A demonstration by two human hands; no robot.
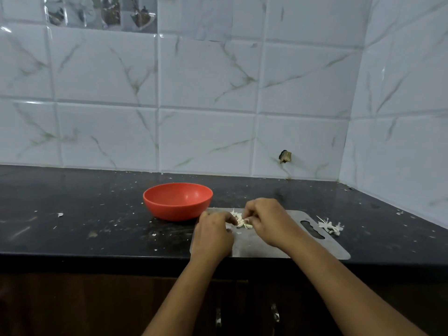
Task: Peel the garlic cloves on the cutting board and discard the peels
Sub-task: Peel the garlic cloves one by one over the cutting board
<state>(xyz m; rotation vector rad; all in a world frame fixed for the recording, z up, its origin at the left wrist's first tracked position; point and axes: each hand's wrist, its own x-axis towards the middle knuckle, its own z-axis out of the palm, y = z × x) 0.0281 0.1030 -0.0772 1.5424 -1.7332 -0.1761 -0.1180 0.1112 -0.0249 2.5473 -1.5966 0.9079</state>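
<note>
The garlic cloves lie in one small pale heap on the far half of the grey cutting board, just between the two hands; the heap is touching the fingertips of both. The left hand comes from the near left side, with its back up and its fingers bent down toward the left edge of the heap; if it really holds a clove I cannot tell, because the fingertips cover that spot. The right hand comes from the right side; its fingers are curled and the tips are pinched together on a piece at the right edge of the heap.

The cutting board rests on the black counter, with its near edge close to the front edge of the counter; its handle slot points to the right. Some loose white peels lie on the counter just beside that right end, apart from both hands. An orange-red bowl stands at the far left corner of the board, near the left hand; behind is a white tiled wall.
</note>
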